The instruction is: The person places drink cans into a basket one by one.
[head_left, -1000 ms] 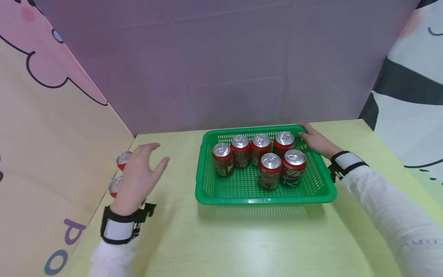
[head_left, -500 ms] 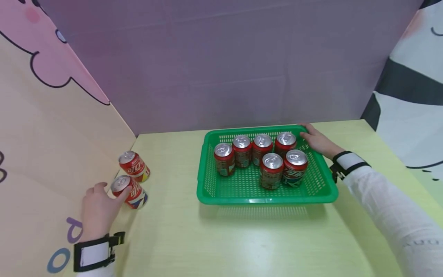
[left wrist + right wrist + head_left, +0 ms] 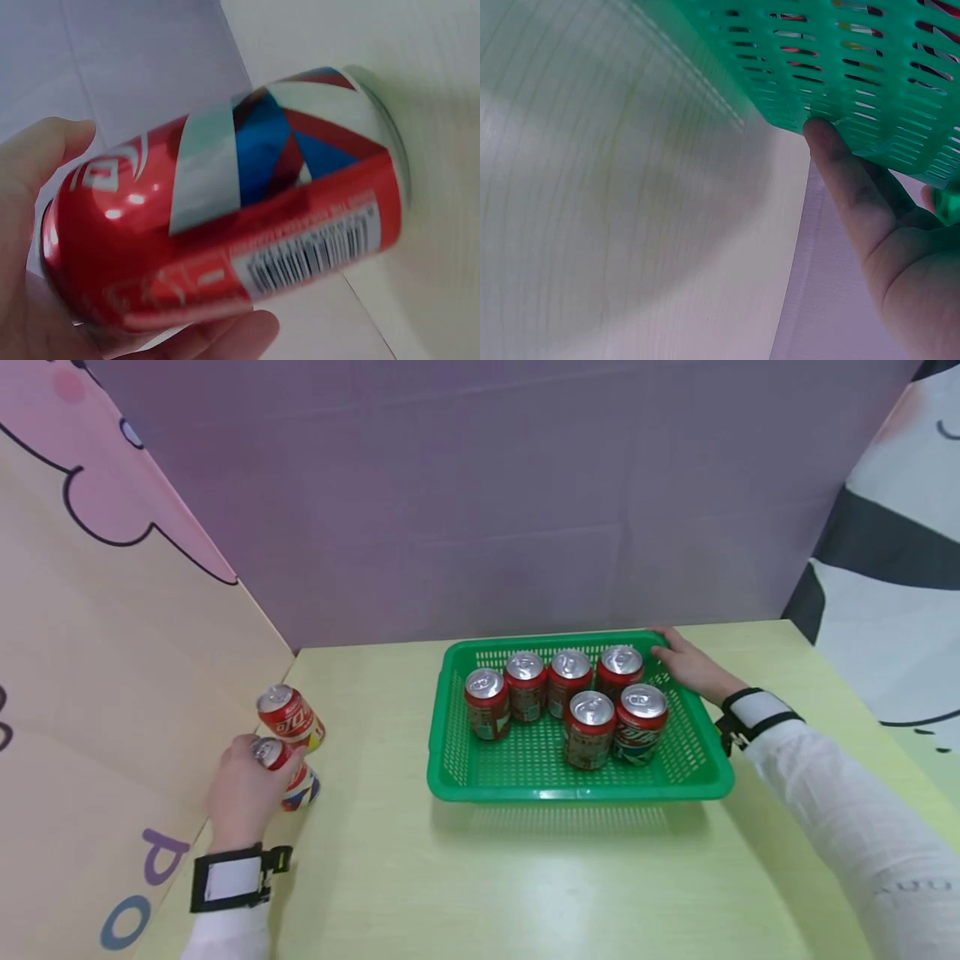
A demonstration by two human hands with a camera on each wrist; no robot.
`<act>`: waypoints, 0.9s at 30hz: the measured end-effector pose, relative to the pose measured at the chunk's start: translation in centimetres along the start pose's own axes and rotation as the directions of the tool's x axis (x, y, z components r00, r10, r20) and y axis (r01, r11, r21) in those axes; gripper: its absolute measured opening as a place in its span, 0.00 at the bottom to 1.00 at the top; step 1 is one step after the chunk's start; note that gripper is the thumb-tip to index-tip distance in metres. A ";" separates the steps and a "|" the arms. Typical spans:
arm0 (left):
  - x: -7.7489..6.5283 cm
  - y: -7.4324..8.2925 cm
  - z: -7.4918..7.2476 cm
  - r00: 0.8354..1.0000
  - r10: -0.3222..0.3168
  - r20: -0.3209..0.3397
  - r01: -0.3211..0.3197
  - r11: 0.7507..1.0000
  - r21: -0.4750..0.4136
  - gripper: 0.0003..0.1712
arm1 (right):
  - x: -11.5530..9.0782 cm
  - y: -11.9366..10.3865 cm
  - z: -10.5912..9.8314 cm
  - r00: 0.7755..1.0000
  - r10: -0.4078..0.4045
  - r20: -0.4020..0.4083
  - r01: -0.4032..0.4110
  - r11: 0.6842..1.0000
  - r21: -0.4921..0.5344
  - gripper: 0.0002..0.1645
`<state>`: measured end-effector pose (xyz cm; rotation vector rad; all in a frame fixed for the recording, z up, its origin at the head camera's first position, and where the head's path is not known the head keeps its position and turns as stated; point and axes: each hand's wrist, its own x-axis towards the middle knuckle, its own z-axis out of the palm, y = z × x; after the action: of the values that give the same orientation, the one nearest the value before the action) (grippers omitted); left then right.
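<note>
In the head view my left hand (image 3: 243, 792) grips the top part of a red soda can (image 3: 302, 787) near the left wall. The left wrist view shows this can (image 3: 225, 217) with its barcode and blue-and-white pattern, thumb on one side and fingers on the other, its base at the tabletop. Just behind it stands a second red soda can (image 3: 292, 718). My right hand (image 3: 693, 668) holds the back right corner of a green plastic basket (image 3: 577, 794). Its thumb (image 3: 67, 139) is not the right one's; the right wrist view shows a digit (image 3: 840, 165) against the basket's outer wall.
Several red soda cans (image 3: 590, 735) stand upright in the basket, mostly toward its back and right. A beige printed panel (image 3: 112, 693) borders the pale table (image 3: 510, 893) on the left, and a purple-grey cloth wall (image 3: 480, 510) rises behind.
My left hand has drawn back from above the two loose cans, then moved in to grip the nearer one. The right hand and basket have stayed almost still.
</note>
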<state>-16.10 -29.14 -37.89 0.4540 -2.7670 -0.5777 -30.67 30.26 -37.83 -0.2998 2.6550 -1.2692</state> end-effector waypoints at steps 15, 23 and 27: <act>1.1 -0.4 1.5 0.999 0.018 -0.032 -0.015 0.996 0.085 0.38 | 0.1 -0.2 0.2 1.000 -0.006 0.001 0.006 1.000 0.005 0.31; 0.6 1.6 -0.4 0.998 0.056 -0.042 -0.053 0.996 0.066 0.35 | 0.2 0.2 0.1 1.000 -0.011 -0.011 0.011 1.000 0.001 0.31; 0.2 3.6 -1.6 0.991 0.114 -0.070 -0.110 0.992 0.057 0.36 | 0.3 0.4 0.1 1.000 -0.022 -0.013 0.022 1.000 -0.006 0.30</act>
<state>-16.70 -26.62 -34.91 0.3221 -2.7227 -0.4526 -31.00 30.35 -38.20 -0.3235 2.6739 -1.2739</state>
